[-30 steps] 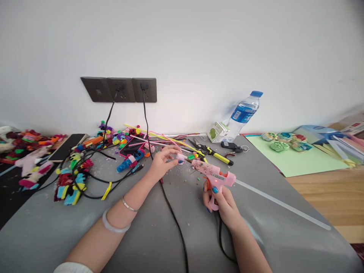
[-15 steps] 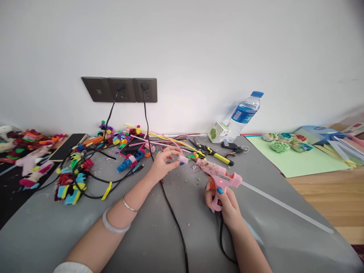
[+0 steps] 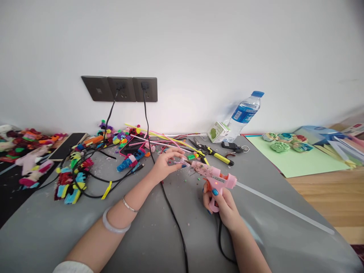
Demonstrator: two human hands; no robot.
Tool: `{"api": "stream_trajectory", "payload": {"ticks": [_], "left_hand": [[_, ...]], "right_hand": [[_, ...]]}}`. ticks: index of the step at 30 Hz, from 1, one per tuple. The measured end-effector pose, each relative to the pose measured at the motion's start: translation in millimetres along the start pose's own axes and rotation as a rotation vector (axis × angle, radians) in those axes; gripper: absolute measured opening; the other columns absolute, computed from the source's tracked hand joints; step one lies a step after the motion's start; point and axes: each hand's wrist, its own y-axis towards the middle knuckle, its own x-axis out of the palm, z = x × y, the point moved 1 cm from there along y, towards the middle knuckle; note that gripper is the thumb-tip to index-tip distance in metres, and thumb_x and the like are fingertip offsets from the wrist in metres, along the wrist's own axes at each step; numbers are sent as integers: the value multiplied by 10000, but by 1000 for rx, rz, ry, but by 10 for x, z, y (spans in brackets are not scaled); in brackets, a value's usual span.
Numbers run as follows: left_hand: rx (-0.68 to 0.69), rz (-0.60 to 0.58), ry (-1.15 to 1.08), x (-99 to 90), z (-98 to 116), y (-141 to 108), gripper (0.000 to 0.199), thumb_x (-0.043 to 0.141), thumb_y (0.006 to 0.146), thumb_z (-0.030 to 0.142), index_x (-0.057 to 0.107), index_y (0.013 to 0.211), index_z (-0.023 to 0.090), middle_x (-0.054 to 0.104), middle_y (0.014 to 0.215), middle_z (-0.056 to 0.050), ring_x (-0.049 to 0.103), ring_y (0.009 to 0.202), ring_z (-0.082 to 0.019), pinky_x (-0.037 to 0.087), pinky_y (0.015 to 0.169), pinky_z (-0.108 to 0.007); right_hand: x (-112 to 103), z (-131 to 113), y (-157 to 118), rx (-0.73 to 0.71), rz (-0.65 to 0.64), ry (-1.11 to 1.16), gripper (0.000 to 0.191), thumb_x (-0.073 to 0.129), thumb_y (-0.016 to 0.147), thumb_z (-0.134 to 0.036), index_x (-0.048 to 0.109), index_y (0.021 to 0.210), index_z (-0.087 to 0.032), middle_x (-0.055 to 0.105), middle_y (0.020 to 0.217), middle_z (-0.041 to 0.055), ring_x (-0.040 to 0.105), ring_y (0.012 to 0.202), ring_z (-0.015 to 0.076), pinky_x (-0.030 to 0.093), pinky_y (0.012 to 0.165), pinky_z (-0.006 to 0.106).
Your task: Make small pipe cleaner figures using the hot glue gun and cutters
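My right hand (image 3: pixel 226 204) grips a pink hot glue gun (image 3: pixel 217 178) by its handle, with a finger by the orange trigger and a small light glowing on the body. A long translucent glue stick (image 3: pixel 284 206) sticks out of its back end. Between the thumb and fingers of my left hand (image 3: pixel 163 165) is a small pale pink fuzzy piece (image 3: pixel 182 162), partly hidden by the fingertips. The glue gun's nozzle (image 3: pixel 189 162) is right at this piece; I cannot tell whether they touch.
Pliers with yellow-black handles (image 3: pixel 217 155), pipe cleaners (image 3: pixel 170 141) and a small box (image 3: pixel 218 132) lie behind my hands. A water bottle (image 3: pixel 244 113) leans by the wall. Black cables (image 3: pixel 173 212) cross the table. Fuzzy figures (image 3: pixel 72 182) lie left, green paper (image 3: pixel 295 163) right.
My right hand has brought the glue gun a little left, so its nozzle has come up to the pink piece. The piece has turned slightly in my left fingers.
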Motion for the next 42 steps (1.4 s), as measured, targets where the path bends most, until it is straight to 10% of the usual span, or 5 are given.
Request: {"api": "stream_trajectory", "payload": {"ticks": [30, 38, 42], "left_hand": [[45, 150, -104, -58, -54, 20, 169, 775, 763, 242, 752, 929, 222, 675, 1165, -96, 594, 1135, -241, 437, 823, -299], [15, 179, -179, -65, -29, 28, 170, 792, 747, 261, 763, 907, 212, 674, 1157, -101, 595, 1141, -246, 449, 811, -285], [2, 192, -220, -68, -24, 41, 178, 799, 732, 249, 760, 901, 207, 669, 1155, -102, 596, 1142, -244, 456, 795, -276]], "right_hand": [[-20, 79, 0, 3, 57, -47, 455, 430, 964, -630, 509, 816, -206, 516, 433, -24, 351, 425, 118, 262, 463, 274], [-71, 76, -19, 2, 243, 171, 407, 466, 941, -600, 528, 1046, -212, 476, 416, -56, 295, 393, 122, 224, 464, 270], [-195, -25, -38, 14, 378, 263, 329, 537, 886, -563, 550, 864, -236, 373, 394, -65, 261, 405, 122, 252, 476, 286]]}}
